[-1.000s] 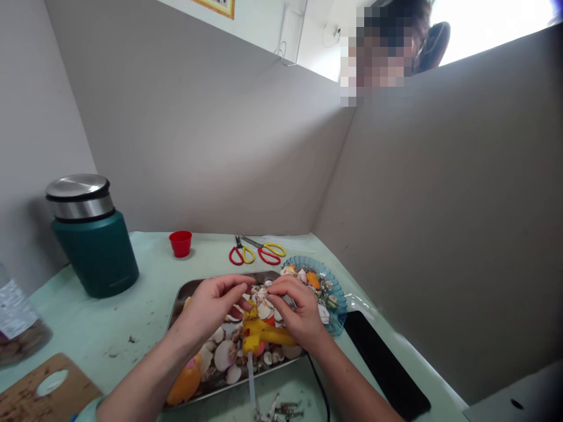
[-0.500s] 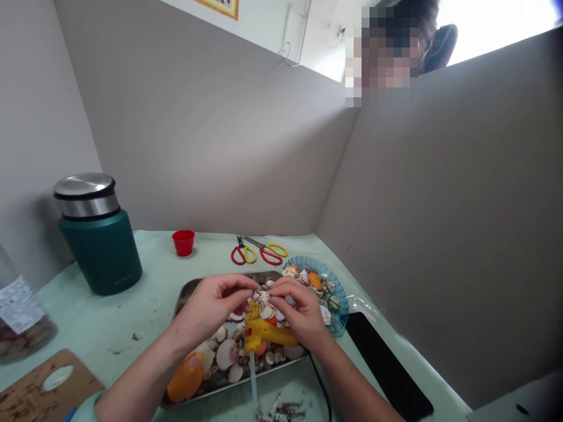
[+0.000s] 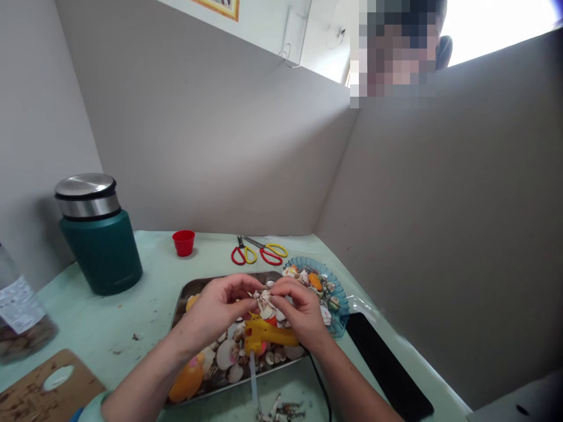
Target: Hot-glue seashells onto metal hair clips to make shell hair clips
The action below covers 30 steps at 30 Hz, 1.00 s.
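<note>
My left hand [image 3: 220, 306] and my right hand [image 3: 301, 306] meet over a metal tray [image 3: 187, 293], fingers closed in a pinch. Between their fingertips is a small, knobbly white shell piece [image 3: 264, 299]; its exact shape is partly hidden. Directly beneath lies a yellow glue gun [image 3: 259, 335] on the tray, its pale glue stick [image 3: 253, 375] jutting over the near rim. Shells [image 3: 226, 354] of several sizes fill the tray, with a large orange shell [image 3: 188, 382] at its near left corner.
A blue scalloped plate [image 3: 341, 293] of shells adjoins the tray. Behind are two scissors [image 3: 272, 253] and a red cup [image 3: 183, 243]. Left stand a green flask [image 3: 101, 249], a jar [image 3: 21, 310] and a brown board [image 3: 39, 390]. A black slab [image 3: 387, 363] lies right. Someone is beyond the partition [image 3: 431, 193].
My left hand has shifted slightly right, its fingertips closer to the right hand's at the shell piece. My right hand is nearly still. The person beyond the partition has moved right.
</note>
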### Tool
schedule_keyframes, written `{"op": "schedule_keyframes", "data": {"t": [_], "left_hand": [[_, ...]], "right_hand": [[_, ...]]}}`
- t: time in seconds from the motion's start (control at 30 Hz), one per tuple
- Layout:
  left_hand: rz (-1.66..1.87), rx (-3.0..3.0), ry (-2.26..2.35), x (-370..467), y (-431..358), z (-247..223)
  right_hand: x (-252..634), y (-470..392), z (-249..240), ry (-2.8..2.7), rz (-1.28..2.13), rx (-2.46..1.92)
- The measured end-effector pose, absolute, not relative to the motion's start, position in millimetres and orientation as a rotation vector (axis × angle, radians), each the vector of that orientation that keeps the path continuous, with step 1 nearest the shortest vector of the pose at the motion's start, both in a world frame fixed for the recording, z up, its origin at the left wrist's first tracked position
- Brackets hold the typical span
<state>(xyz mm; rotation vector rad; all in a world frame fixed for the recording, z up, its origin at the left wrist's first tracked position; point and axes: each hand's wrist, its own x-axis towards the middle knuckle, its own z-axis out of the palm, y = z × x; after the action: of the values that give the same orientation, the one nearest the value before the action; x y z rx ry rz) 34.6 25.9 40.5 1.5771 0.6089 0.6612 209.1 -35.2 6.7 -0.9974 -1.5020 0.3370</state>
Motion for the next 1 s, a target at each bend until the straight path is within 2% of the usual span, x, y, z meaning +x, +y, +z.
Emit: {"op": "schedule_keyframes", "data": {"t": [1.0], "left_hand": [[0.629, 1.29, 0.697, 42.0, 19.2, 37.2]], "right_hand": [[209.8, -33.3, 1.2, -1.445, 0.362, -1.067]]}}
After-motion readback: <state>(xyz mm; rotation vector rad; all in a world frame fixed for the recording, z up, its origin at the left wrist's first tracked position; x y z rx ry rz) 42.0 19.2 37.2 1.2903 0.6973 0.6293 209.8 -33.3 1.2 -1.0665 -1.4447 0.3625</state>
